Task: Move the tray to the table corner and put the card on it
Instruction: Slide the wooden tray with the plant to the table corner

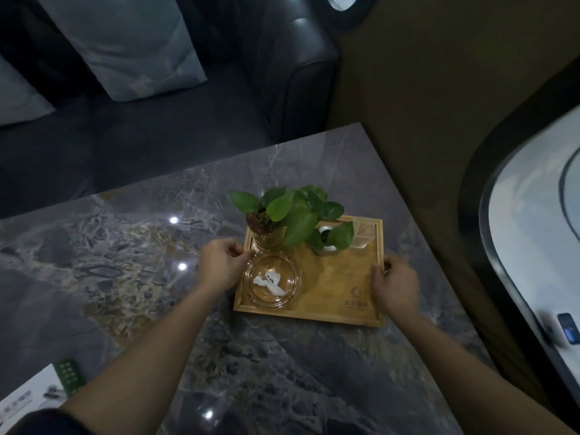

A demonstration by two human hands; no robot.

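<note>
Gripping the wooden tray (339, 293) from both short sides here: the left hand (219, 265) has its fingers (241, 253) curled onto the left rim, and the right hand (397, 287) is clamped on the right rim with the thumb hooked over the top edge. So both hands are closed on the tray, not just resting near it. The tray sits on the marble surface (125, 246) close to its right edge, still a fair way short of the far right corner, so I'd say the move is only getting started or partway through.

What worries me is the load. There's a plant in a glass vase (268, 237) at the tray's far left corner, a glass ashtray (272, 280) with something white in it right up against the left rim, a small clear box (364, 235) at the far right corner and some round thing half hidden under the leaves. The plant looks top-heavy, so any tilt or jerk while lifting could tip it, and the ashtray could skate across the wood. Sliding might be safer than lifting, but the right edge of the surface is very near the right hand, so drifting that way could hang the tray over it.

The card (37, 394) seems to be the pale printed thing at the near left corner of the surface, partly cut off. It's well apart from the tray and not yet touched.
</note>
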